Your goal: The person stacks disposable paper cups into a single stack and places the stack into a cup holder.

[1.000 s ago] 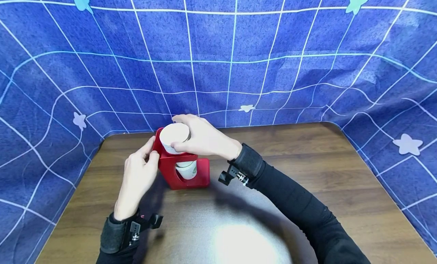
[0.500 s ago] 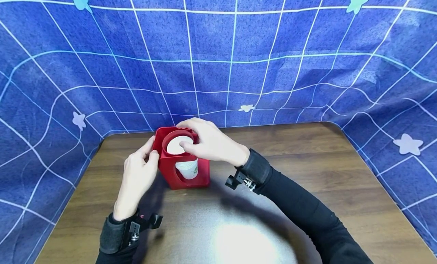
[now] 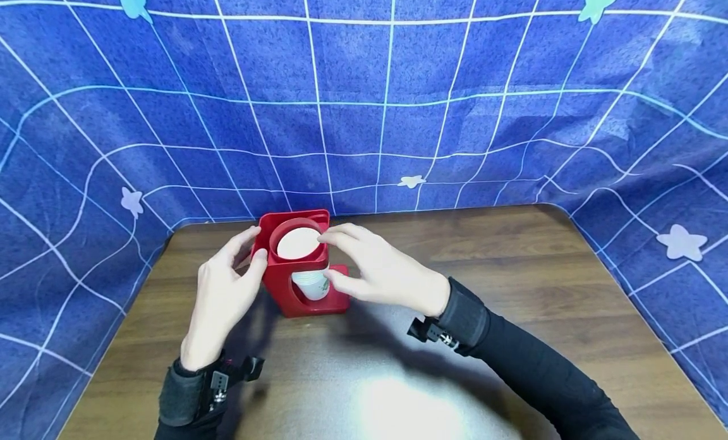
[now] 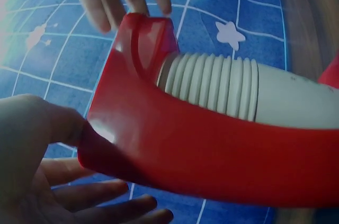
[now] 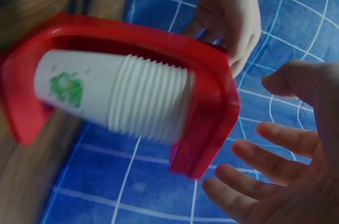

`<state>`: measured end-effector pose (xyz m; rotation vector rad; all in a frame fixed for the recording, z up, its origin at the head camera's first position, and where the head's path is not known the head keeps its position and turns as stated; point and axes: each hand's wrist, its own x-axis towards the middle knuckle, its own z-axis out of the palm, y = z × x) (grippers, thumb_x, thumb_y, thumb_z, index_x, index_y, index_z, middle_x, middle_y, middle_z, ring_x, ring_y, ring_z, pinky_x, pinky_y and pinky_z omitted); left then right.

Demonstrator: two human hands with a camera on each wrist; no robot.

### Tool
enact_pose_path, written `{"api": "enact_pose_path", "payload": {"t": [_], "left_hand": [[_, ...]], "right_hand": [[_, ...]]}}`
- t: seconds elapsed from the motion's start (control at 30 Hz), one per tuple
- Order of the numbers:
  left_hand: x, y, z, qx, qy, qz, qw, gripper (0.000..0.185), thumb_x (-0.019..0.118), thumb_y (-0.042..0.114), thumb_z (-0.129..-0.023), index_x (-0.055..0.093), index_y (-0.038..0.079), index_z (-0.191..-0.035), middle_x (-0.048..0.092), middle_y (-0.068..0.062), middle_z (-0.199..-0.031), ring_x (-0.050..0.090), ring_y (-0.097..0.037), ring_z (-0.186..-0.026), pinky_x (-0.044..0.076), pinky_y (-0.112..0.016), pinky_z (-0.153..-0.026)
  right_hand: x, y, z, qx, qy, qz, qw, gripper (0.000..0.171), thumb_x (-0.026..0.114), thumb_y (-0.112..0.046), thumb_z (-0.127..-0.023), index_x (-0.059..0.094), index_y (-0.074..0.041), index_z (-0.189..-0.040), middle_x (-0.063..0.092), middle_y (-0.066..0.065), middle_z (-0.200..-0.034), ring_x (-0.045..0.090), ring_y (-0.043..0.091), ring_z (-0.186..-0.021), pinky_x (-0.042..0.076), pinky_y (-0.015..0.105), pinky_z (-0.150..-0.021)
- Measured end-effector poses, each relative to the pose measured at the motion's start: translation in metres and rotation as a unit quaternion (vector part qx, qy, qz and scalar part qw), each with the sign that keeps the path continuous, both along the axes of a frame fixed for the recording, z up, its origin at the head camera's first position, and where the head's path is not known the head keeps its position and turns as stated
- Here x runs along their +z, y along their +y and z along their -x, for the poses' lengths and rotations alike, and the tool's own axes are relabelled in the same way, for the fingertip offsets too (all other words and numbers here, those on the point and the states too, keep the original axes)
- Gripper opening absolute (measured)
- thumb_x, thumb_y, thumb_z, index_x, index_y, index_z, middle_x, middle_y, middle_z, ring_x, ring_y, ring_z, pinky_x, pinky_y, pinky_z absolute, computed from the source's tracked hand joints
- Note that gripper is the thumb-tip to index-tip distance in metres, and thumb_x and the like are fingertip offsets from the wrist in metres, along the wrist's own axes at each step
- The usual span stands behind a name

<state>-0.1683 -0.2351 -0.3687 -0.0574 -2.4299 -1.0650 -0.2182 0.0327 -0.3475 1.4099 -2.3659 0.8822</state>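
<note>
A red cup holder (image 3: 279, 285) stands on the table at centre left, with a stack of white paper cups (image 3: 313, 284) in its round opening. The stacked rims (image 5: 151, 97) sit toward the holder's top, and the lowest cup bears a green print. My left hand (image 3: 224, 294) is at the holder's left side, thumb and index fingertips at its upper edge; its other fingers (image 4: 114, 211) are loose and extended. My right hand (image 3: 381, 269) is to the right of the holder, fingers spread and relaxed, holding nothing; the right wrist view shows a gap between it and the red wall.
The wooden table (image 3: 512, 282) carries a bright glare near its front. Behind and at both sides hangs a blue cloth (image 3: 352, 124) with white grid lines and stars. Both wrists wear black straps (image 3: 463, 313) with small mounts.
My right hand has let go of the cups and drawn back right. The stack has gone down into the holder. My left hand has loosened and shifted slightly left.
</note>
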Motion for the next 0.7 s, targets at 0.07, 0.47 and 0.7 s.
{"api": "enact_pose_path", "payload": {"t": [0.07, 0.47, 0.7], "left_hand": [[0.0, 0.0, 0.0, -0.004, 0.017, 0.002, 0.9999, 0.041, 0.066, 0.018, -0.099, 0.065, 0.012, -0.139, 0.07, -0.013, -0.133, 0.072, -0.032, -0.112, 0.053, -0.015, -0.091], [-0.001, -0.011, -0.015, -0.034, 0.089, 0.129, 0.9871, 0.039, 0.075, 0.014, -0.092, 0.069, 0.009, -0.131, 0.063, -0.011, -0.142, 0.068, -0.031, -0.115, 0.032, 0.005, -0.098], [-0.002, -0.011, -0.019, -0.032, 0.107, 0.16, 0.9807, 0.033, 0.077, 0.013, -0.09, 0.074, 0.01, -0.123, 0.067, -0.013, -0.135, 0.067, -0.033, -0.118, 0.038, 0.003, -0.092]], "right_hand": [[-0.003, 0.008, -0.001, -0.015, 0.008, -0.013, 1.0, 0.05, 0.069, -0.03, -0.096, 0.059, -0.005, -0.138, 0.062, 0.006, -0.135, 0.056, 0.018, -0.129, 0.045, 0.031, -0.115], [-0.05, 0.021, 0.003, -0.074, -0.043, -0.073, 0.994, 0.062, 0.073, -0.037, -0.092, 0.056, -0.004, -0.141, 0.061, 0.009, -0.136, 0.057, 0.023, -0.129, 0.048, 0.037, -0.114], [-0.084, 0.003, 0.013, -0.09, -0.08, -0.113, 0.986, 0.059, 0.073, -0.038, -0.092, 0.059, -0.003, -0.137, 0.066, 0.009, -0.119, 0.063, 0.019, -0.102, 0.059, 0.033, -0.092]]}}
